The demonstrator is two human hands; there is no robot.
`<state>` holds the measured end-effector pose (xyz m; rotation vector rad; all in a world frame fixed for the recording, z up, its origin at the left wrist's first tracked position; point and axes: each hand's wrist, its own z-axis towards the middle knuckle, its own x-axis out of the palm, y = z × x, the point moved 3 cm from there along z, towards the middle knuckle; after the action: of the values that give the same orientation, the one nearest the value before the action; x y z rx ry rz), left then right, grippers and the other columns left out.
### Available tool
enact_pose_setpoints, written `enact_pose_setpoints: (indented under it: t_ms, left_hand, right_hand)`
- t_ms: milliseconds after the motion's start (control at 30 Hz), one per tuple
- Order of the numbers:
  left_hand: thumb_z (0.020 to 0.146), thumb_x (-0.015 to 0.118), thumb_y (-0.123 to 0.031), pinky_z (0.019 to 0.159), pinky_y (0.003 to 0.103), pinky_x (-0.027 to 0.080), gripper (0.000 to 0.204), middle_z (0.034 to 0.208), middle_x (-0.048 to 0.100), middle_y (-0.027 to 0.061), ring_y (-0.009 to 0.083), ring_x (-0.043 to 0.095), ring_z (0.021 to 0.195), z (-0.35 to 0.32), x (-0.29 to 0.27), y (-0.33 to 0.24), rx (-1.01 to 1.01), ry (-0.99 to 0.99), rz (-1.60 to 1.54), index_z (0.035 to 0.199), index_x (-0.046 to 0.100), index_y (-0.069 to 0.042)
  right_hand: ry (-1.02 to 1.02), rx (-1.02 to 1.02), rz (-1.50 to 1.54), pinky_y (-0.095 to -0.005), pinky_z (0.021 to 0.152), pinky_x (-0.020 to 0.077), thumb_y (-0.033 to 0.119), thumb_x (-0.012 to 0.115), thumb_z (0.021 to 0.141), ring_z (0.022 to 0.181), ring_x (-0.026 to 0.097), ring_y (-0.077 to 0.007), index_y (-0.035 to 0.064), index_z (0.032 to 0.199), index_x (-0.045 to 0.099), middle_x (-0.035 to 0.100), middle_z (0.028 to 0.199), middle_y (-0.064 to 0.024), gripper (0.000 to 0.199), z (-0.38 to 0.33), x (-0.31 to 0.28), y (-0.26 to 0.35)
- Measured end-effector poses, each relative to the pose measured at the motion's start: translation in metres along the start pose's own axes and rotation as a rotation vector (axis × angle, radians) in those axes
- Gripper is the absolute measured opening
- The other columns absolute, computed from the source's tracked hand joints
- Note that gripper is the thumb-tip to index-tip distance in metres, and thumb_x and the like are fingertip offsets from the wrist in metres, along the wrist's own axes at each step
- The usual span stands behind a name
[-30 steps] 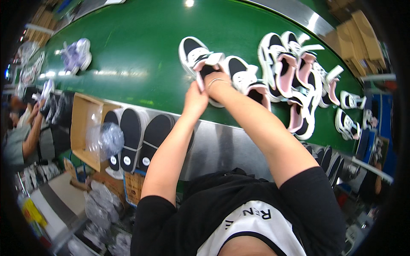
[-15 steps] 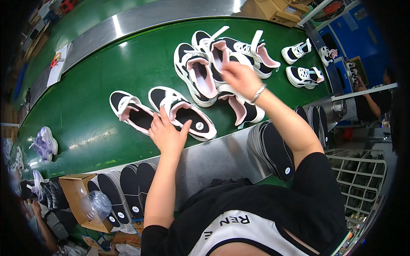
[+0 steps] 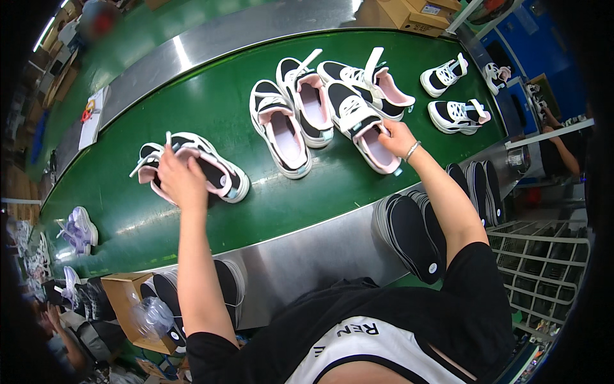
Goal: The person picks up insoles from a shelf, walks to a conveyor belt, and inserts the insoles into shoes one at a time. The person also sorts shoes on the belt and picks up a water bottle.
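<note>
A green conveyor belt (image 3: 192, 96) carries black, white and pink sneakers. My left hand (image 3: 181, 179) rests on a pair of sneakers (image 3: 211, 169) at the left of the belt, fingers on the tongues. My right hand (image 3: 396, 137) grips the opening of a pink-lined sneaker (image 3: 364, 128) in a group of several sneakers (image 3: 300, 109) at the middle of the belt.
Two more sneakers (image 3: 457, 96) lie at the right end of the belt. Stacks of black insoles (image 3: 409, 230) stand below the steel edge (image 3: 307, 246), others sit in a cardboard box (image 3: 128, 301). A wire basket (image 3: 537, 262) is at the right. Another person's arm (image 3: 563, 147) shows at far right.
The pair under my left hand has travelled left along the belt with my hand. My right hand moved down onto the nearest pink-lined sneaker and took hold of its opening.
</note>
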<state>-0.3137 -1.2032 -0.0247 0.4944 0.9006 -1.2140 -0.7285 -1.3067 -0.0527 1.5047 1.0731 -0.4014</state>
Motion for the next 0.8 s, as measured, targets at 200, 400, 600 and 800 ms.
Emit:
enact_pose_setpoints:
  t_ms: [200, 400, 600, 800]
  left_hand:
    - [0.069, 0.061, -0.022, 0.071, 0.04, 0.04, 0.053, 0.09, 0.056, 0.0156, 0.0299, 0.054, 0.077, -0.02, 0.005, -0.146, 0.261, 0.759, -0.401, 0.115, 0.042, -0.006]
    - [0.072, 0.058, -0.034, 0.067, 0.041, 0.043, 0.056, 0.084, 0.059, 0.0163, 0.0302, 0.057, 0.081, -0.035, 0.064, -0.185, 0.167, 0.924, -0.325, 0.119, 0.035, -0.015]
    - [0.069, 0.056, -0.022, 0.066, 0.042, 0.044, 0.031, 0.08, 0.057, 0.0181, 0.033, 0.056, 0.077, -0.046, 0.046, -0.185, 0.232, 0.965, -0.513, 0.095, 0.047, -0.008]
    - [0.073, 0.054, -0.021, 0.069, 0.041, 0.043, 0.033, 0.087, 0.057, 0.0183, 0.0336, 0.055, 0.079, -0.074, 0.026, -0.191, 0.203, 0.946, -0.592, 0.102, 0.046, -0.007]
  right_hand:
    - [-0.494, -0.272, -0.755, -0.0397, 0.094, 0.02, 0.021, 0.054, 0.065, 0.114, 0.033, -0.0248, 0.0096, 0.082, 0.063, 0.04, 0.122, -0.01, 0.022, 0.03, -0.014, -0.005]
    - [0.116, 0.305, -0.712, -0.0452, 0.088, 0.0256, 0.029, 0.047, 0.073, 0.095, 0.052, -0.0242, 0.0132, 0.089, 0.062, 0.057, 0.1, -0.0116, 0.027, 0.046, -0.016, -0.018]
    - [-0.111, 0.476, -0.585, -0.0453, 0.084, 0.0316, 0.045, 0.048, 0.073, 0.089, 0.055, -0.0306, 0.0056, 0.091, 0.06, 0.06, 0.092, -0.0156, 0.045, 0.022, -0.043, -0.06]
    - [-0.531, -0.106, -0.792, -0.0411, 0.077, 0.0375, 0.032, 0.057, 0.072, 0.09, 0.05, -0.0285, 0.0094, 0.089, 0.06, 0.056, 0.096, -0.0106, 0.028, -0.021, -0.058, 0.001]
